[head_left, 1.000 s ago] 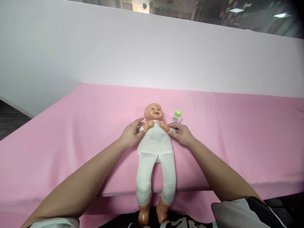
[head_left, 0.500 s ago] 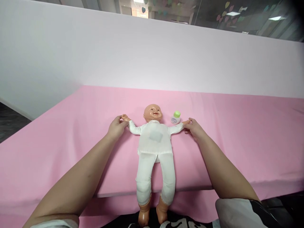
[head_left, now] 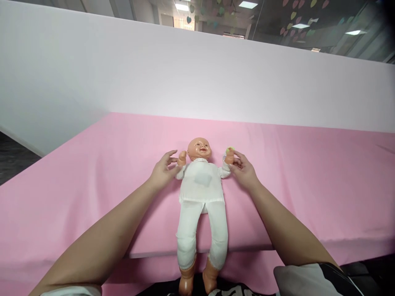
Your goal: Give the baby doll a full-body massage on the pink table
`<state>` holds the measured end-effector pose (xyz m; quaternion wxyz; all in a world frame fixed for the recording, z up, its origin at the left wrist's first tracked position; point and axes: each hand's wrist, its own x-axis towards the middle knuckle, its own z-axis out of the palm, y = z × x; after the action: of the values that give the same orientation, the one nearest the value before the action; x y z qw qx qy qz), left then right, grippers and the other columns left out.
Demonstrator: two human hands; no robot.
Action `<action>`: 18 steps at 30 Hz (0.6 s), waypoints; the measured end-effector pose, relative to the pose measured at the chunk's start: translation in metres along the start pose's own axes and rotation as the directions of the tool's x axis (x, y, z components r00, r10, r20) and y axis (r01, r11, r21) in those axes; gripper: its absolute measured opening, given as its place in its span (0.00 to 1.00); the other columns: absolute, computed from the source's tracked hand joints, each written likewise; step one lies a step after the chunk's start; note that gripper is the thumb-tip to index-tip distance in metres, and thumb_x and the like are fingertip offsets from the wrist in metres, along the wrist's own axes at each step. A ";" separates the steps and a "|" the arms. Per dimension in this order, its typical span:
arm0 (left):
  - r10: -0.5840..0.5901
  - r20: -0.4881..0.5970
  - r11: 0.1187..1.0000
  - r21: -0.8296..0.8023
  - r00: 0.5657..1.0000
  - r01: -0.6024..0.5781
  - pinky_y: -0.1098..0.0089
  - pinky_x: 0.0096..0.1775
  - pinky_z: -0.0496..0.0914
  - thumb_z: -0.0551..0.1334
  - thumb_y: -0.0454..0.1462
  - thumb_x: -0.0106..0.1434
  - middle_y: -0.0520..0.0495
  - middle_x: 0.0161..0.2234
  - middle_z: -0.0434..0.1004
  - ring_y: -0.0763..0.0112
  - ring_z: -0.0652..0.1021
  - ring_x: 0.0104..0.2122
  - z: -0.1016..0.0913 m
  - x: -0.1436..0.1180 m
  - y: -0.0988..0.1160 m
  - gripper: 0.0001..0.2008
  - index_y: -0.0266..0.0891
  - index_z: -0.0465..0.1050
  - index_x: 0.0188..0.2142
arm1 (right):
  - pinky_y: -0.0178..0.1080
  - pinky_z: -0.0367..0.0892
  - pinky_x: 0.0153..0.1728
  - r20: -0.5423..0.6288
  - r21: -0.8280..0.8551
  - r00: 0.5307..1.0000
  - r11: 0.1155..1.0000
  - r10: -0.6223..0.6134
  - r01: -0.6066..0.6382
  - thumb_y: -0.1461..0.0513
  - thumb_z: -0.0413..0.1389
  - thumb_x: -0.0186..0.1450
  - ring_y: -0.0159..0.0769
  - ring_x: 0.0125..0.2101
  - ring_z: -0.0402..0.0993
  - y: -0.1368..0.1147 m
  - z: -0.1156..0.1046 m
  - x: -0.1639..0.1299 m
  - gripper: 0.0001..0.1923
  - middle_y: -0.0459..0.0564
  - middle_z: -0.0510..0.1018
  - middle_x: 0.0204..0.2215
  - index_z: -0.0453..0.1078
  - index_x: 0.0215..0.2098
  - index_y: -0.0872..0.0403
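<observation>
A baby doll (head_left: 202, 185) in a white cloth top and trousers lies face up, its brown feet over the table's front edge. Both its arms are bent, hands raised beside the head. My left hand (head_left: 165, 168) is at the doll's arm on the left, fingers apart, the thumb against the cuff below the doll's hand. On the other side my right hand (head_left: 245, 169) pinches the doll's wrist and hand between thumb and fingers. Mostly hidden behind that doll hand is a small white jar with a green lid (head_left: 227, 149).
A pink cloth (head_left: 92, 176) covers the table, which has a raised front edge. A white wall panel (head_left: 197, 78) stands behind it, with glass above bearing heart stickers. Dark clothing shows at the bottom, below the doll's feet.
Both doll arms were stretched out sideways and are now folded inward. My hands moved in with them, and my left fingers loosened. The doll's right-side hand now covers much of the jar.
</observation>
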<state>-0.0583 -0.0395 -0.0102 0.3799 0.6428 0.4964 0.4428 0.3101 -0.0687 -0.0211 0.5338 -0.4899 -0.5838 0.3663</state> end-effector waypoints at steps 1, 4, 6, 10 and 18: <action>0.034 0.045 0.997 0.060 0.998 -0.037 0.57 0.56 0.74 0.71 0.48 0.61 0.43 0.54 0.83 0.55 0.81 0.56 0.004 -0.004 0.004 0.40 0.48 0.64 0.71 | 0.50 0.78 0.56 0.065 -0.056 0.997 0.997 -0.043 0.047 0.49 0.68 0.67 0.46 0.52 0.83 -0.004 0.006 -0.003 0.34 0.52 0.83 0.58 0.70 0.69 0.43; 0.110 0.169 0.946 0.285 0.979 -0.156 0.54 0.57 0.74 0.67 0.49 0.65 0.43 0.56 0.84 0.53 0.82 0.54 0.011 -0.009 0.012 0.32 0.47 0.70 0.67 | 0.53 0.74 0.60 0.252 -0.294 0.957 0.931 -0.143 0.216 0.51 0.62 0.73 0.49 0.57 0.81 -0.009 0.020 -0.009 0.22 0.48 0.83 0.60 0.76 0.65 0.41; 0.165 0.244 0.888 0.384 0.956 -0.252 0.53 0.57 0.74 0.64 0.48 0.68 0.44 0.55 0.85 0.52 0.81 0.54 0.014 -0.009 0.016 0.24 0.46 0.76 0.61 | 0.55 0.71 0.63 0.349 -0.409 0.916 0.848 -0.198 0.339 0.54 0.59 0.75 0.49 0.59 0.79 -0.007 0.024 -0.009 0.21 0.47 0.84 0.59 0.76 0.65 0.39; 0.231 0.315 0.835 0.422 0.921 -0.354 0.56 0.56 0.73 0.62 0.46 0.70 0.45 0.51 0.87 0.53 0.82 0.51 0.017 -0.006 0.021 0.18 0.45 0.81 0.54 | 0.56 0.69 0.63 0.411 -0.492 0.878 0.751 -0.246 0.441 0.56 0.58 0.76 0.50 0.59 0.79 -0.002 0.027 -0.007 0.22 0.48 0.83 0.59 0.74 0.67 0.39; 0.068 0.055 0.973 0.218 0.996 -0.078 0.60 0.49 0.76 0.66 0.47 0.65 0.45 0.52 0.85 0.55 0.83 0.49 0.005 -0.005 0.009 0.21 0.44 0.79 0.55 | 0.51 0.78 0.55 0.047 -0.280 0.988 0.947 -0.150 0.158 0.53 0.64 0.70 0.47 0.51 0.83 0.003 0.017 -0.005 0.31 0.53 0.85 0.54 0.68 0.69 0.45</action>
<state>-0.0518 -0.0465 -0.0043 0.3013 0.7089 0.5094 0.3836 0.2939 -0.0709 -0.0276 0.4781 -0.5094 -0.6732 0.2425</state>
